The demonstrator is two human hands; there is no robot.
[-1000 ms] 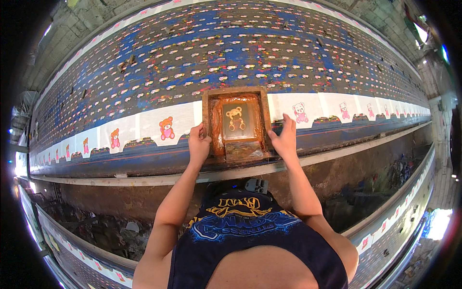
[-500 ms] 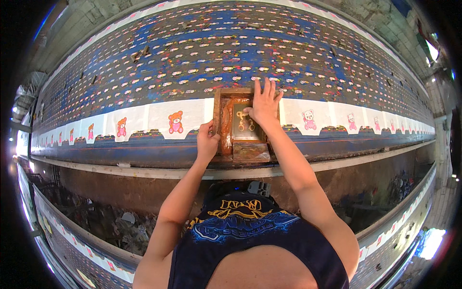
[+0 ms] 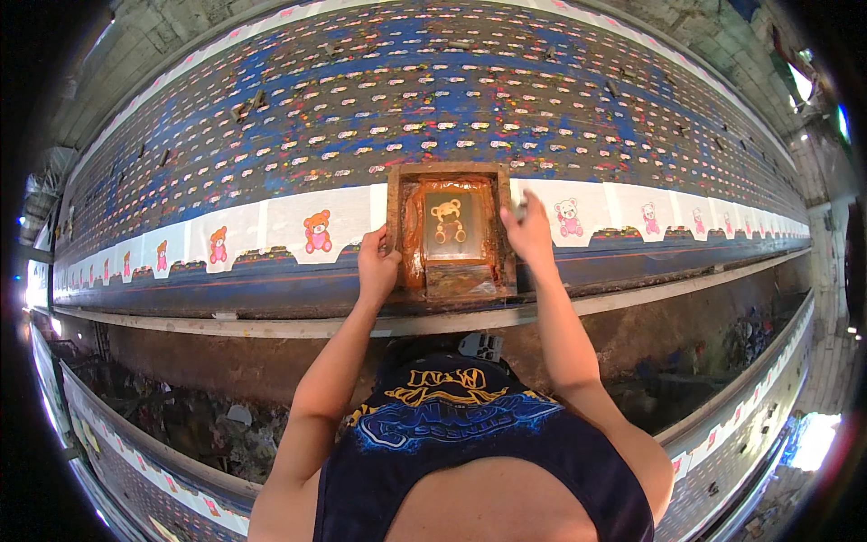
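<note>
A wooden screen-printing frame (image 3: 395, 194) lies over the row of white pieces along the near edge of the long table. Orange-brown ink is smeared around its inside, and a bear pattern (image 3: 449, 223) shows in the mesh window. My left hand (image 3: 377, 267) is closed on the frame's left side, with its fingertips partly hidden. Just beside the right side is my right hand (image 3: 531, 235), thumb and fingers apart, holding nothing I can see; its fingertips are blurred. White pieces (image 3: 317, 233) left of the frame carry brown-faced pink bears, while those (image 3: 567, 221) to the right show white-faced bears.
The blue-grey tabletop (image 3: 361, 99) is covered with rows of small printed marks, and small dark blocks (image 3: 248, 107) lie on it. A pale rail (image 3: 271, 327) runs along its near edge. Another table (image 3: 172, 474) with white pieces is behind me. Litter (image 3: 239, 415) lies on the floor.
My right hand has come off the mesh window and moved right and nearer to me, uncovering the whole bear pattern. My left hand stays at the frame, which rests in the same spot.
</note>
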